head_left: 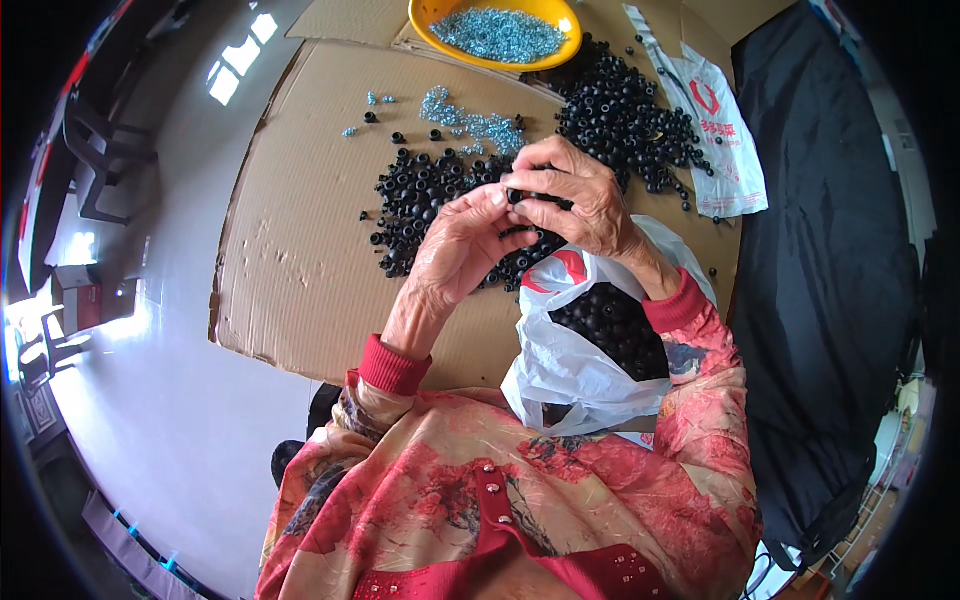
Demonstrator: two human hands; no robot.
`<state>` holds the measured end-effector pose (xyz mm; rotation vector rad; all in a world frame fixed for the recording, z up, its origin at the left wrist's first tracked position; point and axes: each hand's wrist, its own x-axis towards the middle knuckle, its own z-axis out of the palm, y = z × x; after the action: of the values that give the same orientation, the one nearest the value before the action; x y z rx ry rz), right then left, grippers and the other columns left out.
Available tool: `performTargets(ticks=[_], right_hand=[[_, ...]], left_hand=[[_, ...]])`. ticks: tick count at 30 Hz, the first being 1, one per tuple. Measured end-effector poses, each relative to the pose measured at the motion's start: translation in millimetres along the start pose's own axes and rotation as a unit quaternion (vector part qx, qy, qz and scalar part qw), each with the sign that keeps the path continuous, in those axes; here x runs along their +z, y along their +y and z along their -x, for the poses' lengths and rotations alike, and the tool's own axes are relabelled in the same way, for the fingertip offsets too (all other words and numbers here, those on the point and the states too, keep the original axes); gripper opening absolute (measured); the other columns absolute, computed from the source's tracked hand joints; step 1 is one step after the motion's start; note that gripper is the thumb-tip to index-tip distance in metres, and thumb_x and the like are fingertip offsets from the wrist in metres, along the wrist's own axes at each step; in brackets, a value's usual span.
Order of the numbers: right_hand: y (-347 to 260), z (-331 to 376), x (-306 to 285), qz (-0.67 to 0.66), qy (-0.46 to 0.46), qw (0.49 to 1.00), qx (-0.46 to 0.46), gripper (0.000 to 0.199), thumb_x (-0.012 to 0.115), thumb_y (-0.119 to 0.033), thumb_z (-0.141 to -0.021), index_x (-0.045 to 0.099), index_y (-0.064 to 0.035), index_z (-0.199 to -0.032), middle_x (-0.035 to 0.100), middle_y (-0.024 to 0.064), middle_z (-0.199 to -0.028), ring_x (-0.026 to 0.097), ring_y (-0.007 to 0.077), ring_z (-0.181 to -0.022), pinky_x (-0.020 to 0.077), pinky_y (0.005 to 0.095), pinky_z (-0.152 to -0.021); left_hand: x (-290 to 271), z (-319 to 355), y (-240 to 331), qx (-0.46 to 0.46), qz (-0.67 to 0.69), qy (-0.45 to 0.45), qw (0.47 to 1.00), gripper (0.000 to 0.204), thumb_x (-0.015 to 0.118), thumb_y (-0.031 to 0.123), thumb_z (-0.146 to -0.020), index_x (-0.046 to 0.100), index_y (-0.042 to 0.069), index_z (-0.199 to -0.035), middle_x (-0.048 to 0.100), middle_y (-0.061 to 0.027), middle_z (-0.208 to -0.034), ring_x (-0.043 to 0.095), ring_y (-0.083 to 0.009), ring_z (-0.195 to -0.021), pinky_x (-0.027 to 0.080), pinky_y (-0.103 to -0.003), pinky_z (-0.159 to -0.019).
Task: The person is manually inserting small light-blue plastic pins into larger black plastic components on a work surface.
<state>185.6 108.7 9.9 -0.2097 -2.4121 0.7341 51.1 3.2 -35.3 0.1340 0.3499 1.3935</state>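
Note:
My left hand point(462, 238) and my right hand point(580, 198) meet over the cardboard, fingertips together. Between them they pinch a small black hollow cap point(515, 195); part of it is hidden by the fingers. Below and left of the hands spreads a pile of similar black caps point(420, 190). Another heap of black round parts point(630, 120) lies beyond my right hand. Small shiny bluish metal pieces point(480, 128) are scattered just past the hands, too small to make out exactly. Under my right wrist stands an open white plastic bag point(535, 370) filled with black round parts point(605, 325).
A yellow bowl point(573, 45) of bluish metal pieces sits at the far edge of the cardboard sheet point(290, 210). A flat white plastic bag point(735, 180) lies at far right, beside a large black cover point(800, 300). Dark chairs point(95, 165) stand on the pale floor at left.

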Motion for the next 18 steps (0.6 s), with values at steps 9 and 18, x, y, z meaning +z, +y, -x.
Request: performTargets(ticks=[9,18], right_hand=[[67.2,-16.3,-32.7,0.11,0.0,0.976,0.188,0.013,0.059,-0.012,-0.078,0.065,-0.003,-0.085,0.063,0.0105,-0.078,0.062,0.0222,-0.073,0.049,0.0308,-0.068],[135.4,-23.0,5.9,0.174,-0.111,0.975,0.085,0.017,0.054,-0.003,-0.074,0.064,-0.0025,-0.088,0.06,0.0104,-0.077,0.059,0.0261,-0.073,0.0475,0.0337,-0.07]], left_hand=[[-7.2,-3.5,3.3,0.047,-0.023,0.006,0.999,0.015,0.056,0.011,-0.086,0.058,0.002,-0.097,0.06,-0.0062,-0.088,0.058,-0.0143,-0.081,0.051,-0.033,-0.076],[-15.6,-4.4,10.9,0.078,-0.005,0.052,0.996,0.014,0.056,0.012,-0.086,0.057,0.002,-0.097,0.059,-0.0058,-0.086,0.057,-0.0139,-0.079,0.05,-0.032,-0.075]])
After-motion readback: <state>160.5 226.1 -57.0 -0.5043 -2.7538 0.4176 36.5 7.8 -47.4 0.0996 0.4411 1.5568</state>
